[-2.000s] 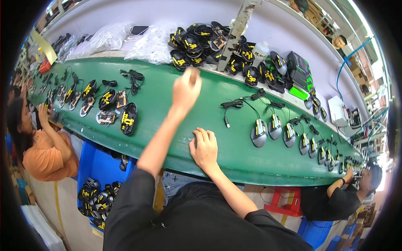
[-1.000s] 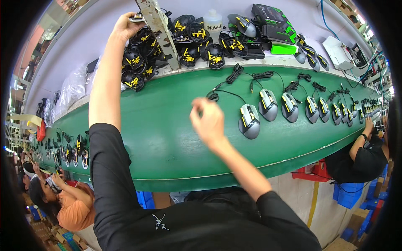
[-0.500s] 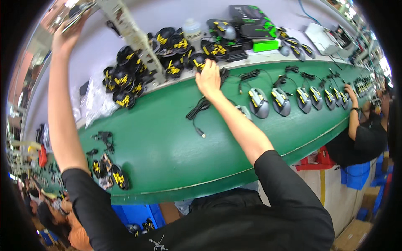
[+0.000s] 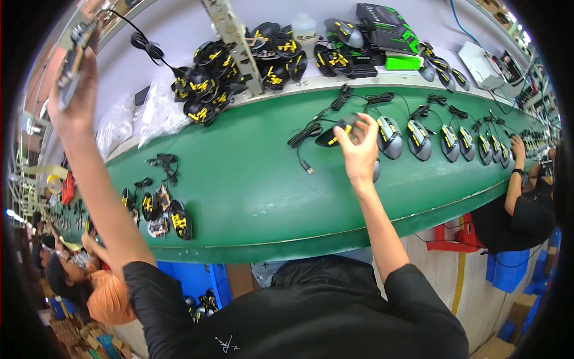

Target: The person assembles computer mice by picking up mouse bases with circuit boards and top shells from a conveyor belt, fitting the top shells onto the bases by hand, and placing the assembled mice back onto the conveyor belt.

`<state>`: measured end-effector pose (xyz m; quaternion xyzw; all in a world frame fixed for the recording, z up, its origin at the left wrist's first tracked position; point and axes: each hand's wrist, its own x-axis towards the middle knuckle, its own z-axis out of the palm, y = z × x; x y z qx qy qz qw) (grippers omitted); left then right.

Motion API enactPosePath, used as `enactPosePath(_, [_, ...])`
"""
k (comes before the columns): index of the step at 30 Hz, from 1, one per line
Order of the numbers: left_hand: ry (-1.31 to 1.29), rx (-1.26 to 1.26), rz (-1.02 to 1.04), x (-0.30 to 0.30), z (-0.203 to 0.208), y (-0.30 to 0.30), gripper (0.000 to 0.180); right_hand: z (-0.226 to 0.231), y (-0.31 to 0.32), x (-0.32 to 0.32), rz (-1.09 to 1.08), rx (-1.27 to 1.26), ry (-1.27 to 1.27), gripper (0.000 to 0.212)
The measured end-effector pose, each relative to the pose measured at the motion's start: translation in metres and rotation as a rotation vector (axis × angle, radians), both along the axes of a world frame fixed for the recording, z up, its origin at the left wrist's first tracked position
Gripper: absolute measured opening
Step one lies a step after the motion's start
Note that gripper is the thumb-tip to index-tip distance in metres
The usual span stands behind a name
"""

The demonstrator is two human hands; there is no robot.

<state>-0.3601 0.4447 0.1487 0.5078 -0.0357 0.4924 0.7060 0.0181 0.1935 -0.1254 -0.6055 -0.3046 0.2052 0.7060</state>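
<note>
The left hand (image 4: 79, 105), raised high on an outstretched arm, grips a mouse base (image 4: 71, 64), its cable (image 4: 146, 48) trailing rightward. The right hand (image 4: 360, 148), fingers curled, grips a shell (image 4: 330, 138) over the green belt (image 4: 263, 191), near the mice (image 4: 420, 142); half a second ago it reached to the shelf (image 4: 335, 82).
</note>
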Motion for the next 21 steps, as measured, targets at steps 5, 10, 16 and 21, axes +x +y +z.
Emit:
enactPosePath(5, [-0.079,-0.286,0.383,0.024,-0.114,-0.139,0.027,-0.010,-0.041,-0.016,0.129,-0.109,0.408,0.044])
enactPosePath(10, [-0.108,-0.730,0.476,0.081,-0.221,-0.251,0.053,-0.013,-0.054,-0.040,0.523,-0.090,0.856,0.043])
enactPosePath(16, [-0.243,-0.908,0.209,0.107,-0.286,-0.304,0.058,-0.012,-0.074,-0.052,0.623,-0.253,0.785,0.046])
enactPosePath(21, [-0.344,-1.035,0.047,0.106,-0.311,-0.313,0.047,-0.015,-0.090,-0.081,0.213,-0.379,-0.845,0.063])
